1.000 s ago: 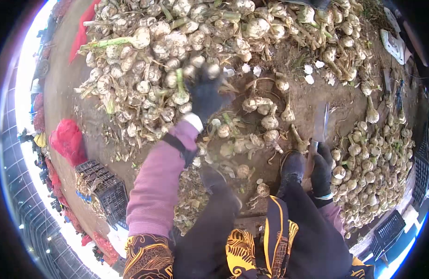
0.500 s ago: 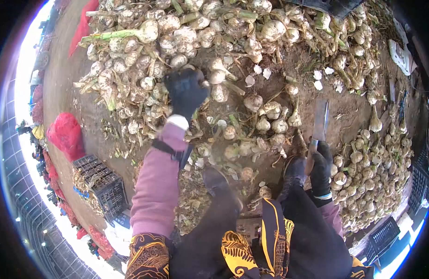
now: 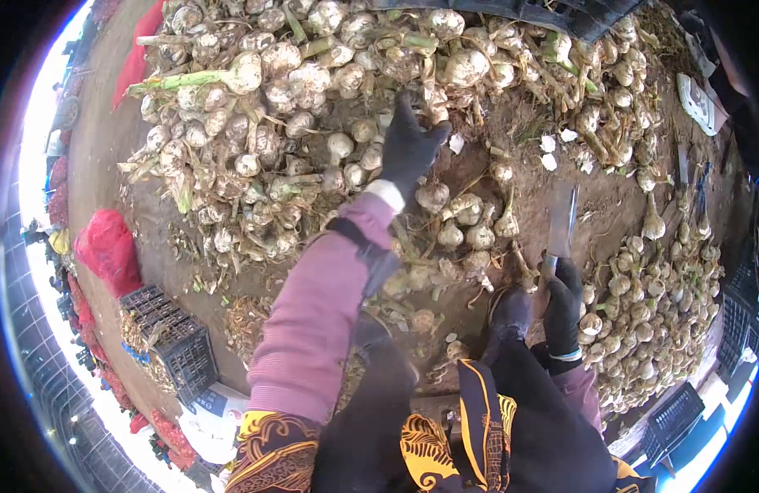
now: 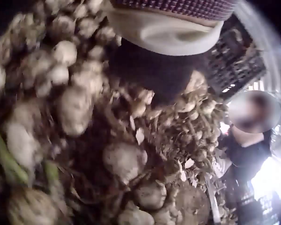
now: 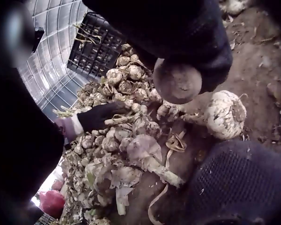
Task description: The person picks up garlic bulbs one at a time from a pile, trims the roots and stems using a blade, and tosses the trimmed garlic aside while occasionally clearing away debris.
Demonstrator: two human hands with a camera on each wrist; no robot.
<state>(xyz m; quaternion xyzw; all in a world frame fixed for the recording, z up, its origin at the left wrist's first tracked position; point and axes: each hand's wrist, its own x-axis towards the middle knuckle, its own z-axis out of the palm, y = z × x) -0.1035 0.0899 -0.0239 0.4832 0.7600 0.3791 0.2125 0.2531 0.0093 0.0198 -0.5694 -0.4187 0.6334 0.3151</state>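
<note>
The left hand [image 3: 408, 152], in a black glove, reaches into the near edge of a large heap of garlic bulbs [image 3: 309, 78], thumb spread from the fingers and no bulb visible in it. In the left wrist view its dark glove [image 4: 152, 70] hangs over bulbs [image 4: 125, 161]. Low on the right, the gloved right hand [image 3: 563, 304] grips a knife by its handle, the broad blade [image 3: 562, 220] pointing away from the body. The round handle end [image 5: 178, 82] sticks out below the right glove [image 5: 201, 37] in the right wrist view.
Loose bulbs [image 3: 479, 237] lie between the feet and the heap. Another garlic pile [image 3: 642, 312] spreads at the right. Black crates stand at the left [image 3: 186, 361], lower right [image 3: 673, 419] and top edge [image 3: 552, 12]. A red sack [image 3: 110, 251] lies at far left.
The left hand has moved off the bulbs at the left of the heap, going right and farther from the body. The right hand keeps its grip on the knife; the head view has shifted slightly.
</note>
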